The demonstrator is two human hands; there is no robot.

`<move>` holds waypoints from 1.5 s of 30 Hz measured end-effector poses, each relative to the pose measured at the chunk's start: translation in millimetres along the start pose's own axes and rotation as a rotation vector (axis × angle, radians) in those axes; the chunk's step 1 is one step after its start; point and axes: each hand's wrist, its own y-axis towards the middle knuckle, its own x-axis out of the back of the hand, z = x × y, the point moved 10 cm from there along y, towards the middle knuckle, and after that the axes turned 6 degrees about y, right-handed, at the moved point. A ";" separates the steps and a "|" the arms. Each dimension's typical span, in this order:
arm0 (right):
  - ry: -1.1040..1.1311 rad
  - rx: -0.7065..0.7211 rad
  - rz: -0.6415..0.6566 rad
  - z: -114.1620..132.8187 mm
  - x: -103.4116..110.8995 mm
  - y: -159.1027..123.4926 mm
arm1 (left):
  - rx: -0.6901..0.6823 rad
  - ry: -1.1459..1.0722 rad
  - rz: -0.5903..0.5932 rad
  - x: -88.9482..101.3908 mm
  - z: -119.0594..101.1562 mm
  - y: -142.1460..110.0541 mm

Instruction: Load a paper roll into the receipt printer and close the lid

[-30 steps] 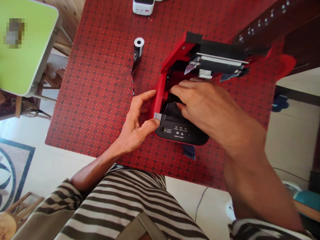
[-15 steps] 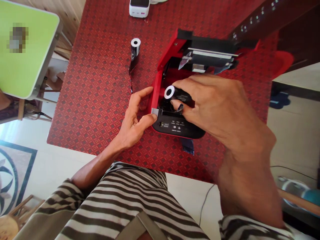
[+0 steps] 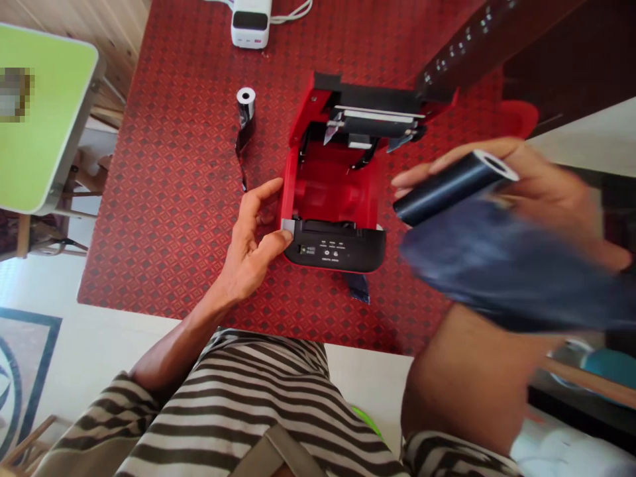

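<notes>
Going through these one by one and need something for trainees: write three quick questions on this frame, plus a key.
1. Which hand holds the dark roll?
2. True or false: the machine's lid is raised.
3. The left hand touches: A) the white box; B) the machine; C) the green table.

Key: 1. The right hand. 2. True. 3. B.

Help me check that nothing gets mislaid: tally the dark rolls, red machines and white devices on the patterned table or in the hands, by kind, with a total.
Dark rolls: 2 (the table roll on the patterned table, the held roll in the right hand)
Red machine: 1
White device: 1
Total: 4
</notes>
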 end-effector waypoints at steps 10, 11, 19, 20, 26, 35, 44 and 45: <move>0.133 -0.157 -0.196 -84.6 51.4 -28.2 | -0.034 -0.054 -0.052 3.9 1.9 3.4; 0.135 -0.164 -0.223 -89.6 52.5 -25.8 | -0.043 -0.045 -0.061 4.8 1.2 3.6; -0.087 -0.073 -0.474 -112.6 69.2 6.1 | -0.060 -0.022 -0.082 6.8 -5.1 3.3; -0.158 -0.051 -0.478 -109.7 70.3 10.7 | -0.055 -0.024 -0.082 7.1 -5.4 3.2; -0.306 -0.001 -0.391 -99.1 47.1 26.4 | -0.053 0.007 -0.071 6.4 -6.5 1.9; -0.486 -0.092 -0.256 -115.4 13.0 22.1 | -0.059 -0.044 -0.065 5.0 -7.4 1.9; -0.472 -0.058 -0.262 -126.0 16.9 22.2 | -0.046 -0.023 -0.062 4.7 -9.6 3.6; -0.453 -0.070 -0.267 -125.5 19.7 19.2 | -0.044 -0.022 -0.061 5.2 -10.4 3.9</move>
